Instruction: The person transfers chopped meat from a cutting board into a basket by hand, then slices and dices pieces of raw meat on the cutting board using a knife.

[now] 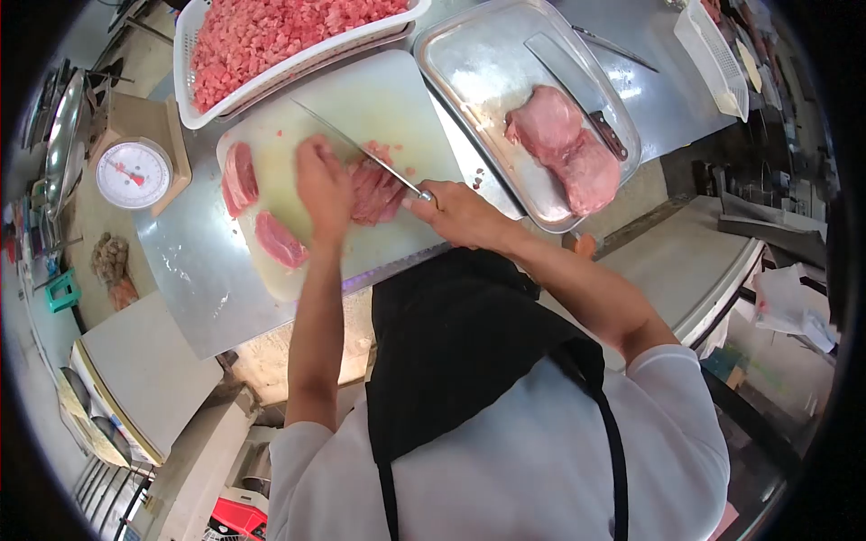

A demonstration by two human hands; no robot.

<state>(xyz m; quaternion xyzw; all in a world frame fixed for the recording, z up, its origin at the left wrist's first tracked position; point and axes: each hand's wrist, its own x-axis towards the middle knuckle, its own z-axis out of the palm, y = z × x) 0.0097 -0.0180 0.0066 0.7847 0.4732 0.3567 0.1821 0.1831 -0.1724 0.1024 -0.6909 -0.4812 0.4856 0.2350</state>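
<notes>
My right hand (456,215) is closed around the handle of a long knife (361,149). Its blade slants up and to the left across the cutting board (397,99), above partly sliced raw meat (374,191). My left hand (325,185) lies at the left edge of this meat, fingers bunched and bent down close to the blade; whatever is under them is hidden. Two more raw meat pieces lie on the board's left side, an upper piece (240,180) and a lower piece (280,241). Small meat bits are scattered past the blade.
A white basket (185,86) heaped with diced meat (280,36) stands behind the board. To the right, a metal tray (460,68) holds large meat slabs (568,149) and a second knife (577,95). A dial scale (133,174) is at left. Another thin tool (615,47) lies beyond the tray.
</notes>
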